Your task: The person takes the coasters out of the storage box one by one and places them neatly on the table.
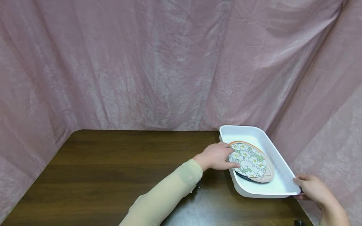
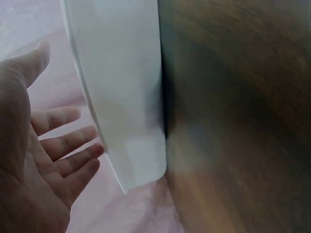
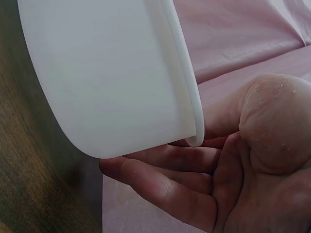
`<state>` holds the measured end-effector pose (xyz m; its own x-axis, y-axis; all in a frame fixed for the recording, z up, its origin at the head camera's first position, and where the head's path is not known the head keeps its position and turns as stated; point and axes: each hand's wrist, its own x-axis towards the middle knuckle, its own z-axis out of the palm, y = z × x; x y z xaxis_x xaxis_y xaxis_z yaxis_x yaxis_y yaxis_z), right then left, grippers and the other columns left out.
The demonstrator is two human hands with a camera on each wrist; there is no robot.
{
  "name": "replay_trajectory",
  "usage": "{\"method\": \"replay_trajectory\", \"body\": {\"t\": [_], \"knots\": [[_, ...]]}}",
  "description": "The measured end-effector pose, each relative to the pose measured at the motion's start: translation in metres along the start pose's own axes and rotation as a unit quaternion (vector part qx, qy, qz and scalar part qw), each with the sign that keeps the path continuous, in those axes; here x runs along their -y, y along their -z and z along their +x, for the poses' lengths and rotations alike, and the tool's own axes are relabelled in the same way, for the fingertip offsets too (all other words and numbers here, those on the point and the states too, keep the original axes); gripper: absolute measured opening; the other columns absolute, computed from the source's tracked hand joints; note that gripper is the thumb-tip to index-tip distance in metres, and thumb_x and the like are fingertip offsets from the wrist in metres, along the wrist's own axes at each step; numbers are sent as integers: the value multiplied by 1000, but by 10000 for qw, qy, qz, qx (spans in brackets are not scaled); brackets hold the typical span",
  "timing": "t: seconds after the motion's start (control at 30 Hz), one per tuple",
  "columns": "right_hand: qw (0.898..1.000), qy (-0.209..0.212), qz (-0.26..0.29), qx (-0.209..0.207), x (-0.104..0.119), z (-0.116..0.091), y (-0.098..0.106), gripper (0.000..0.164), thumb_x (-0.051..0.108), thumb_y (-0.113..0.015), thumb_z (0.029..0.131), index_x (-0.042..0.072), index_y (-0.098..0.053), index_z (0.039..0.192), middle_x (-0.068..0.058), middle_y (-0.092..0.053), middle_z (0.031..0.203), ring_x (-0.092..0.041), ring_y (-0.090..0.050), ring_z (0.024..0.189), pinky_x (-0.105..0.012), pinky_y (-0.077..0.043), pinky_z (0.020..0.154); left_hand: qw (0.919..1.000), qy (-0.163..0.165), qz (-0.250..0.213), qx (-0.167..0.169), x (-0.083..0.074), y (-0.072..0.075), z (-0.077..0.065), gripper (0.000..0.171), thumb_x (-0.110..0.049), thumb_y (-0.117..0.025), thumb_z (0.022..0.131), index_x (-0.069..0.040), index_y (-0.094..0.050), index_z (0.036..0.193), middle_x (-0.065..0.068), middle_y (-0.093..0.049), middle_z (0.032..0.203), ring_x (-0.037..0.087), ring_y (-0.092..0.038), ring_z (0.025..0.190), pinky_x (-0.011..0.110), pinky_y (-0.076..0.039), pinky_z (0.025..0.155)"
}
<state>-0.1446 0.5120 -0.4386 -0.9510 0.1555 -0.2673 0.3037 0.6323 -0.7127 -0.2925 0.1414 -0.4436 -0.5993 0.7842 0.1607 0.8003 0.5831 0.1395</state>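
A white plastic tray point(image 1: 281, 175) with raised sides sits at the table's right end. Inside it lies a small stack of flat round discs point(image 1: 250, 161); the top one is printed with white flowers and a rabbit, and dark edges show below. My left hand point(image 1: 217, 156) reaches over the tray's left rim, fingers spread and fairly straight above the discs' left edge. In the left wrist view its fingertips point(image 2: 92, 167) are right at the rim. My right hand point(image 1: 314, 190) grips the tray's near right corner, thumb at the rim and fingers point(image 3: 160, 187) under the corner.
The brown wooden table point(image 1: 107, 175) stretches to the left of the tray. Pink curtains point(image 1: 147, 62) hang behind it and along the right side, close to the tray. A small black object point(image 1: 299, 223) shows at the bottom right edge.
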Motion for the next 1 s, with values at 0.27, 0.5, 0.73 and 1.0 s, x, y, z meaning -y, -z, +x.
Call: {"method": "replay_trajectory", "body": {"t": [0.27, 0.5, 0.73, 1.0], "knots": [[9998, 15, 197, 32, -4, 0, 0, 42, 13, -41, 119, -25, -58, 123, -9, -69, 96, -16, -71, 81, -35, -67, 75, 9993, 110, -265, 232, 0, -8, 13, 78, -77, -57, 105, -23, -60, 161, -7, -60, 160, 13, -54, 148, 31, -53, 108], [9988, -143, 450, 114, -8, 0, 3, 49, 18, -45, 120, -28, -53, 133, -9, -73, 101, -15, -75, 84, -35, -68, 78, 9996, 157, -16, 246, 0, -6, 25, 75, -78, -56, 104, -24, -65, 156, -8, -65, 152, 10, -60, 139, 29, -54, 105], [9956, -283, 862, 215, -13, 0, 6, 51, 21, -48, 119, -27, -54, 135, -9, -73, 104, -17, -77, 88, -37, -68, 82, 9994, 200, 163, 220, 1, -10, 34, 69, -76, -55, 105, -24, -69, 148, -11, -71, 136, 9, -63, 127, 27, -51, 104], [9904, -275, 1338, 236, -19, 1, 4, 48, 18, -49, 119, -27, -53, 135, -9, -72, 104, -17, -77, 89, -39, -68, 85, 9979, 242, 573, 196, 0, -16, 41, 46, -69, -61, 106, -27, -75, 121, -15, -72, 108, 9, -66, 115, 29, -43, 109]]}}
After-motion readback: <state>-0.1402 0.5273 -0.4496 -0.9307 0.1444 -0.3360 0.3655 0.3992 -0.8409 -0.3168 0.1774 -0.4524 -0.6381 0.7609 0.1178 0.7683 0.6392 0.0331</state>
